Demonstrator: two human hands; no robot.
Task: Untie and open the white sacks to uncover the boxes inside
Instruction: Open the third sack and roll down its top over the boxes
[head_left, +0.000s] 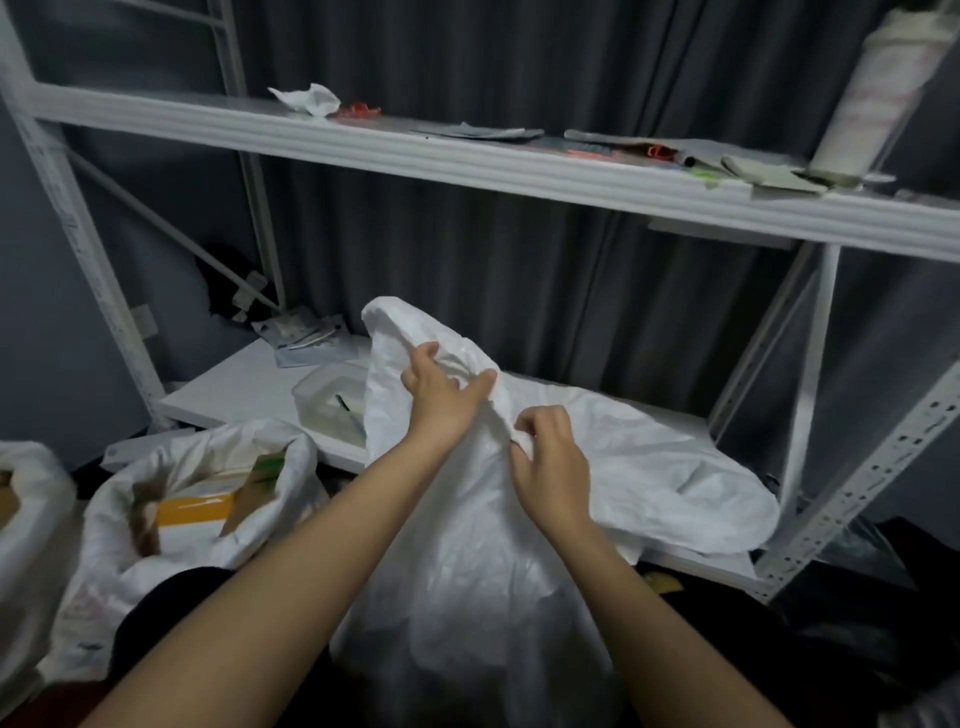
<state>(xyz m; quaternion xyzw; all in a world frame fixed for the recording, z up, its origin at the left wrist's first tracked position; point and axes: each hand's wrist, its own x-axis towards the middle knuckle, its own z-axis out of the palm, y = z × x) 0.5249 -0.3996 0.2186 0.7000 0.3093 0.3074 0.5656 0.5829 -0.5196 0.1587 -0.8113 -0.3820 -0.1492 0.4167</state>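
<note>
A tall white sack (467, 571) stands in front of me, its top gathered and raised. My left hand (441, 395) grips the bunched neck of the sack near the top. Just below and to the right, my right hand (550, 457) pinches the fabric at the neck with curled fingers. Whatever is inside this sack is hidden. On the left stands another white sack (171, 525) with its mouth open, showing cardboard boxes (208, 506), one with yellow on it. Part of a third white sack (26, 499) shows at the far left edge.
A white metal rack stands behind, its low shelf (244, 384) holding a clear plastic tub (332, 400) and flat packets. More white sacking (675, 467) lies on that shelf to the right. The upper shelf (467, 166) holds papers and a roll. A grey curtain hangs behind.
</note>
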